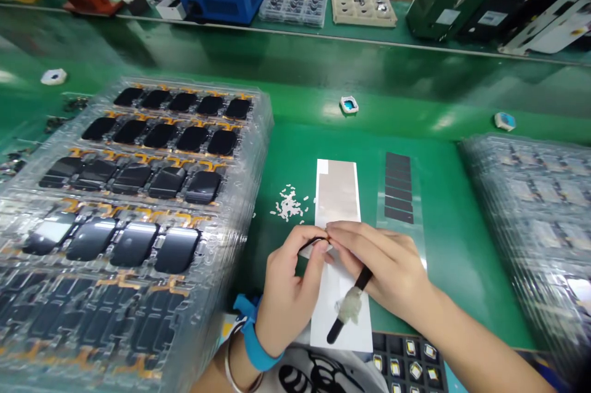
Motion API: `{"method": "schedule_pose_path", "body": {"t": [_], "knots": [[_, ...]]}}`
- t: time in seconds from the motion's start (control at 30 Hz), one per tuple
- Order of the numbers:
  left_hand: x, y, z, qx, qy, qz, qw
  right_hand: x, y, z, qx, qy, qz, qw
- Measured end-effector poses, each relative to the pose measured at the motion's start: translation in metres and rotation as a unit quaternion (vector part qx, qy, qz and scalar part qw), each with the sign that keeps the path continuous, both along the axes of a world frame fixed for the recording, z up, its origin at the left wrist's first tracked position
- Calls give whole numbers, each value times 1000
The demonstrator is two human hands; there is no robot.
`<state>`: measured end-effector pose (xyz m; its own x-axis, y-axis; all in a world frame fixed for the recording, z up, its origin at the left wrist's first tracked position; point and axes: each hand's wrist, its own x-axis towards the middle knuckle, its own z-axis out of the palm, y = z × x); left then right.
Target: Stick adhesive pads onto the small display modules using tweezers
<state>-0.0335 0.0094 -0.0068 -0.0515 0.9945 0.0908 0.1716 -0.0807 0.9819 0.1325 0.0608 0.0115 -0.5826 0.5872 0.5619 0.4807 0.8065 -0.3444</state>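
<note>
Pinching thin black strip [308,245], left hand [286,294]; right hand [390,273] grips taped tool [351,308].

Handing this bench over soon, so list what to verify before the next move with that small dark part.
1. Left hand pinches the small dark part: ok.
2. Right hand grips the black tool: ok.
3. Tool tip's contact with the part: cannot tell, fingers hide it.
4. White sheet lies flat under both hands: ok.
5. White scraps lie loose beside the sheet: not ok.
6. Strip of black pads lies apart from the hands: ok.
</note>
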Motion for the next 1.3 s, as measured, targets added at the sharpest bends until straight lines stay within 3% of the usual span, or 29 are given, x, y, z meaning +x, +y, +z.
{"method": "schedule_pose_path", "body": {"t": [0.2, 0.3, 0.4, 0.5, 0.67, 0.8, 1.0, 1.17, 1.23, 1.3], "knots": [[1, 2, 3, 16, 42, -8, 999, 0, -1, 1, -40, -11, -6, 999], [2, 2, 5, 2, 39, -38, 999, 0, 5, 9, -152, 40, -21, 987], [3, 1, 7, -4, 36, -96, 995, 0, 19, 15, -280, 83, -42, 955], [4, 0, 8, -6, 32, -139, 990, -6, 38, 14, -354, 78, -34, 931], [5, 0, 6, 4, 34, -172, 985, -24, 60, 4, -425, 56, -1, 903], [7, 0, 4, 16, 36, -185, 982, -35, 66, 0, -417, 14, -17, 909], [5, -1, 6, 8, 7, -174, 985, -47, 68, -8, -389, 2, -54, 920], [3, -5, 4, -19, -65, -108, 992, -37, 60, 0, -379, 32, -77, 922], [3, -7, 2, -18, -119, -80, 990, -29, 52, 8, -417, 61, -66, 905], [3, -8, 0, -13, -169, -52, 984, -21, 45, 14, -499, 89, -31, 861]]}}
